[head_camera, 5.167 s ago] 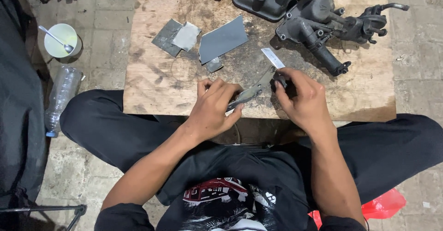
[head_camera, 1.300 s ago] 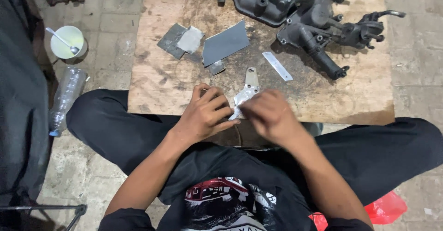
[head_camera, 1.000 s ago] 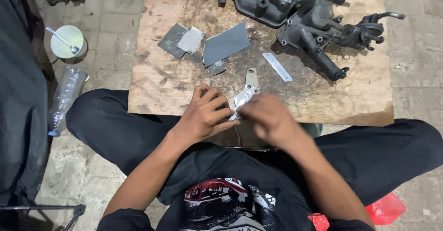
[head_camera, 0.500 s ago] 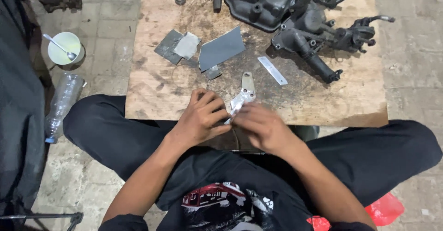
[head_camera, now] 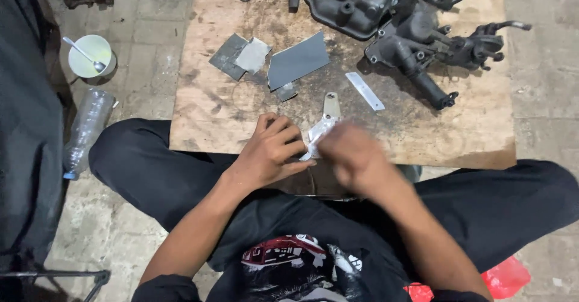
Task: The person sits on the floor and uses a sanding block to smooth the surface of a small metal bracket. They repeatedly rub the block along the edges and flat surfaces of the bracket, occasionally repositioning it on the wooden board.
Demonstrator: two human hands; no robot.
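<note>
The small flat grey metal bracket (head_camera: 325, 121) sits at the near edge of the worn plywood board (head_camera: 199, 103), clamped in the curled fingers of the left hand (head_camera: 274, 151). The right hand (head_camera: 356, 157) is blurred against the bracket; its grip cannot be determined. Beyond lie a narrow pale metal strip (head_camera: 365, 91), grey sheet offcuts (head_camera: 298, 60) and dark cast engine parts (head_camera: 410, 30) along the far edge.

worktop (head_camera: 205, 121): rough stained plywood | bracket (head_camera: 329, 108): dull bare metal | engine castings (head_camera: 416, 30): dark matt greasy metal | sandpaper sheet (head_camera: 298, 60): grey matt | bottle (head_camera: 87, 127): clear plastic | floor (head_camera: 543, 85): rough concrete pavers
</note>
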